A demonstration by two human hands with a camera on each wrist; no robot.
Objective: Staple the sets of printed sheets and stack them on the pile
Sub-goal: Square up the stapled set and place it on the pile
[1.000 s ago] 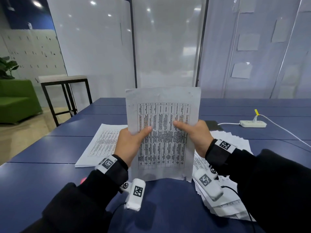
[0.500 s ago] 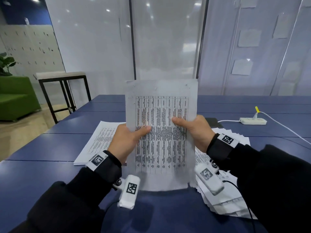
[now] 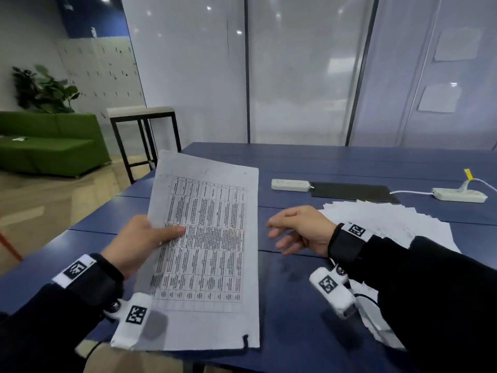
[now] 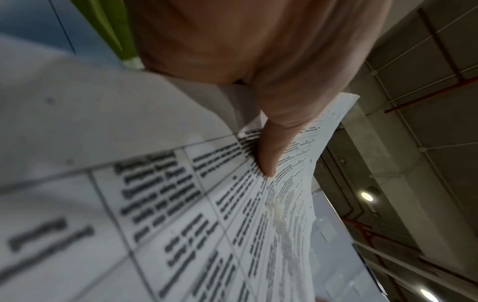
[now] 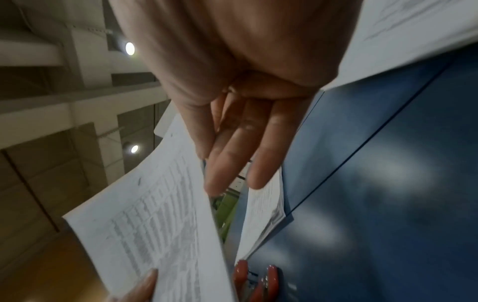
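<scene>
Sheets (image 3: pixel 207 238) that both hands held upright a moment ago now hang tilted in the left hand (image 3: pixel 139 242) alone, its thumb pressed on the printed face and fingers behind, above the bench (image 3: pixel 309 305). The right hand (image 3: pixel 301 230) has let go and hovers with fingers loosely spread, holding nothing. I judge the set squared and the right hand free to fetch the red stapler (image 5: pixel 256 280), low on the near side. Loose fanned sheets (image 3: pixel 390 222) lie right; the pile (image 5: pixel 264 212) lies left. No containers show.
</scene>
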